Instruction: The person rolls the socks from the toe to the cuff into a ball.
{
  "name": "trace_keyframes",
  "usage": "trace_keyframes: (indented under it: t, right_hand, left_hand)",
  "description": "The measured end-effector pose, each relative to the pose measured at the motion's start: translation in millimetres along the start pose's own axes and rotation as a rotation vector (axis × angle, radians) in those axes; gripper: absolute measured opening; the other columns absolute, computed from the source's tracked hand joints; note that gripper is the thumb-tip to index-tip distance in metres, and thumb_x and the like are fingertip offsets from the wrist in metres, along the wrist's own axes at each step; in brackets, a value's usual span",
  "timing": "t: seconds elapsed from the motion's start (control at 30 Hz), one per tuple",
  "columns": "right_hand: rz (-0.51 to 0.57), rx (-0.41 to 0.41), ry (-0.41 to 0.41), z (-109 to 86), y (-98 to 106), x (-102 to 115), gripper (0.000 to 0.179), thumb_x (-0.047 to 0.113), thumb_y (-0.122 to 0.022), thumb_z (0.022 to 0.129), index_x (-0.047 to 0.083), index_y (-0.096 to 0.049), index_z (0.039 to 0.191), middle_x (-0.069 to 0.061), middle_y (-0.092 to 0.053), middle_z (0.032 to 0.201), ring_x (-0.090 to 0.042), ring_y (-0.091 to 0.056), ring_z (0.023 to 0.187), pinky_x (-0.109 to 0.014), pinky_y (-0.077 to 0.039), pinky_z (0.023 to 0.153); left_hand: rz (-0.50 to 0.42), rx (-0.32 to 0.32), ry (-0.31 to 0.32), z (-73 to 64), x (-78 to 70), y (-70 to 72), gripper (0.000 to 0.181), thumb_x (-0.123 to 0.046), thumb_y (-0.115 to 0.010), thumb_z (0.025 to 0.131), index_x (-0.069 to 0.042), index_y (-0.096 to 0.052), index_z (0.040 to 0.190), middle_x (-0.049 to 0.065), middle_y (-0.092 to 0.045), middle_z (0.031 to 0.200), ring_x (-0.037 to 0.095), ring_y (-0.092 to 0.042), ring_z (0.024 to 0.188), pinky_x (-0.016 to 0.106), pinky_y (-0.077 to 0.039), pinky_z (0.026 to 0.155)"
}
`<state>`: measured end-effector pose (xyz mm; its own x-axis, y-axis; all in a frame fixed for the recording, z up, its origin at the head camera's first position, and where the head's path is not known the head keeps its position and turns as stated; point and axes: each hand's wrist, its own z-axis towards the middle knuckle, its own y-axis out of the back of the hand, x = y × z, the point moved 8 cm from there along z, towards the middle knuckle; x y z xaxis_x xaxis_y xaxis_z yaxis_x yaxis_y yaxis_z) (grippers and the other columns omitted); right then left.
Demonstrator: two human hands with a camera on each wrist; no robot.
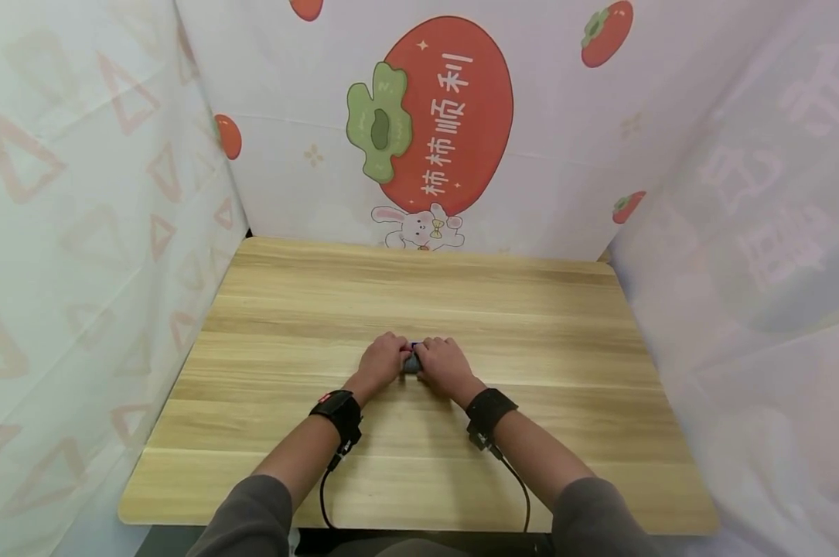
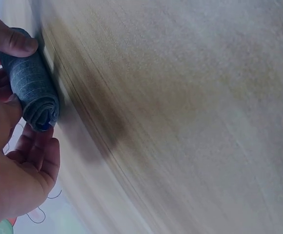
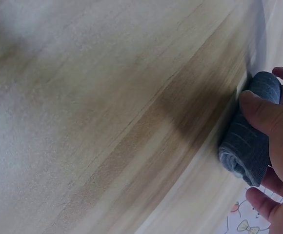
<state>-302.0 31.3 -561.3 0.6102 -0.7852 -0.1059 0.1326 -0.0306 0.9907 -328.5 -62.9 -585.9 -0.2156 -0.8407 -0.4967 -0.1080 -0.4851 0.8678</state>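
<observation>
A grey-blue knit roll that looks like a rolled-up sock lies on the wooden table between the two hands. Its coiled end, with a small bright blue patch, shows in the left wrist view, where the left hand holds that end with thumb and fingers. In the right wrist view, the right hand lays its thumb across the rolled-up sock, with fingers on the far side. From the head, the left hand and right hand nearly meet and cover much of the roll.
The light wooden table has rounded corners. A printed cloth with persimmons and a rabbit stands behind it, with pale cloth walls at both sides. Each wrist wears a black strap with a cable hanging towards the front edge.
</observation>
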Motion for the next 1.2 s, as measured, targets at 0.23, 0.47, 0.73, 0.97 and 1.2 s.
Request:
trace_keyframes:
  t: [0.23, 0.47, 0.73, 0.97, 1.2]
  right_hand:
    - [-0.057, -0.010, 0.004, 1.0, -3.4, 3.3, 0.031, 0.032, -0.069, 0.085, 0.011, -0.060, 0.106, -0.005, -0.064, 0.102, -0.022, -0.062, 0.092, -0.037, -0.048, 0.076]
    - [-0.046, -0.086, 0.023, -1.4, -1.9, 4.4, 0.023, 0.023, -0.065, 0.085, 0.010, -0.062, 0.103, -0.006, -0.066, 0.099, -0.022, -0.064, 0.090, -0.036, -0.049, 0.074]
    - [0.096, -0.065, -0.037, -7.5, -8.9, -7.9, 0.033, 0.026, -0.066, 0.081, 0.010, -0.065, 0.110, -0.005, -0.069, 0.097, -0.021, -0.065, 0.085, -0.037, -0.049, 0.074]
    - [0.338, -0.022, -0.190, -17.3, -8.9, -22.2, 0.039, 0.026, -0.069, 0.080, 0.010, -0.065, 0.115, -0.007, -0.070, 0.103, -0.022, -0.066, 0.089, -0.041, -0.051, 0.078]
    - [0.468, -0.070, -0.280, -27.1, -9.0, -31.8, 0.035, 0.028, -0.071, 0.079, 0.012, -0.066, 0.110, -0.003, -0.070, 0.100, -0.017, -0.064, 0.081, -0.034, -0.051, 0.070]
  left_hand:
    - [-0.072, -0.048, -0.021, -2.5, 1.6, 5.3, 0.011, -0.020, -0.065, 0.091, -0.014, -0.070, 0.085, 0.002, -0.064, 0.083, 0.016, -0.056, 0.079, 0.033, -0.047, 0.073]
    - [-0.163, -0.041, -0.002, -7.3, 4.2, 8.4, 0.013, -0.021, -0.062, 0.093, -0.013, -0.072, 0.094, 0.003, -0.068, 0.091, 0.017, -0.059, 0.085, 0.034, -0.049, 0.077]
    - [-0.295, -0.030, 0.120, -16.9, 18.9, 8.0, 0.021, -0.022, -0.051, 0.099, -0.010, -0.065, 0.108, 0.007, -0.068, 0.105, 0.019, -0.062, 0.095, 0.037, -0.050, 0.083]
    - [-0.278, -0.070, 0.117, -21.4, 16.6, 11.7, 0.021, -0.016, -0.046, 0.099, -0.009, -0.066, 0.105, 0.007, -0.070, 0.101, 0.022, -0.065, 0.096, 0.039, -0.051, 0.085]
    - [-0.357, -0.011, 0.131, -21.6, 11.1, 5.1, 0.023, -0.009, -0.058, 0.091, -0.011, -0.062, 0.113, 0.004, -0.070, 0.096, 0.017, -0.065, 0.088, 0.033, -0.050, 0.078]
